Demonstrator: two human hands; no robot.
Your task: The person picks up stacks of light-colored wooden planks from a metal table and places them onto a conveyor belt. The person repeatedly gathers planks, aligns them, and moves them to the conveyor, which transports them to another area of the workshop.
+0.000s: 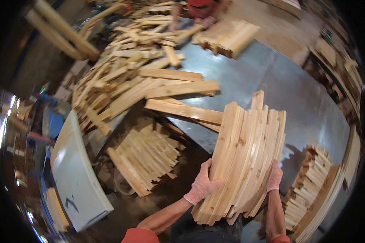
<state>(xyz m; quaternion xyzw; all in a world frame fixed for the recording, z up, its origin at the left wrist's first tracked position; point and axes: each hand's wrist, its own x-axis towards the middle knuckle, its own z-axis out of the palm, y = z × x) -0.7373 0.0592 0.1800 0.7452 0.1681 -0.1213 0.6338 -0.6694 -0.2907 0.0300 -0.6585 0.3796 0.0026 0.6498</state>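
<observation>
At the counter [308, 101], wooden slats [247, 162] are being clasped between left grip [202, 187] and right grip [275, 178]. Even pressure is likely being demanded.

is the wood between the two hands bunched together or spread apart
Bunched together: the wood strips lie side by side between the left hand and right hand.

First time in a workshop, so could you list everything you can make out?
held boards: several, pale, centre-right
loose boards: many, pale, heaped upper left
table: one, blue-grey, centre to right
far stack: one, pale, top centre
low stack: one, pale, left of held boards
right stack: one, pale, lower right
panel: one, whitish, lower left
poles: at least two, tan, upper left
co-worker: one, red clothing, top
left fingers: one set, pink-gloved, held boards' left
right fingers: one set, pink-gloved, held boards' right
</observation>
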